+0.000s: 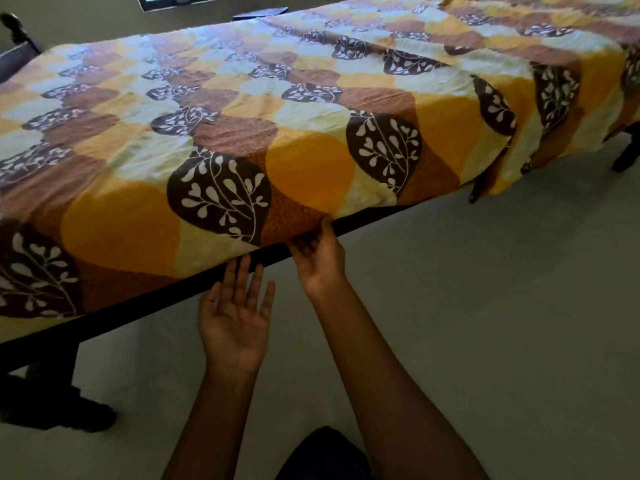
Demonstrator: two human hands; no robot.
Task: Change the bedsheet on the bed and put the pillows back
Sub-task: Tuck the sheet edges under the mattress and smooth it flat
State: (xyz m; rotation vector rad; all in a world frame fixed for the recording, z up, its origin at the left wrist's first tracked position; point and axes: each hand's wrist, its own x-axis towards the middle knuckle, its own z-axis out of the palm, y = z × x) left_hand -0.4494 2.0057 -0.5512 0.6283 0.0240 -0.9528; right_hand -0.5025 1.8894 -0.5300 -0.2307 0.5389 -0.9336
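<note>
A bedsheet [277, 109] printed with yellow, brown and cream scallops and dark leaf shapes covers the mattress. Along the near side its edge is folded under, against the dark bed frame [145, 313]. My left hand [235, 323] is palm-up with straight fingers, its fingertips at the frame just below the sheet's edge. My right hand [320, 261] is at the sheet's lower edge, thumb against the cloth and fingers curled beneath it. Farther right the sheet hangs loose [540, 140] over the side. No pillow is in view.
The pale floor [485, 306] spreads out to the right and in front of me. A dark bed leg [52, 403] stands at lower left and another [627, 154] at far right. A dark headboard post [17, 39] is at upper left. Something dark [322, 455] lies at my feet.
</note>
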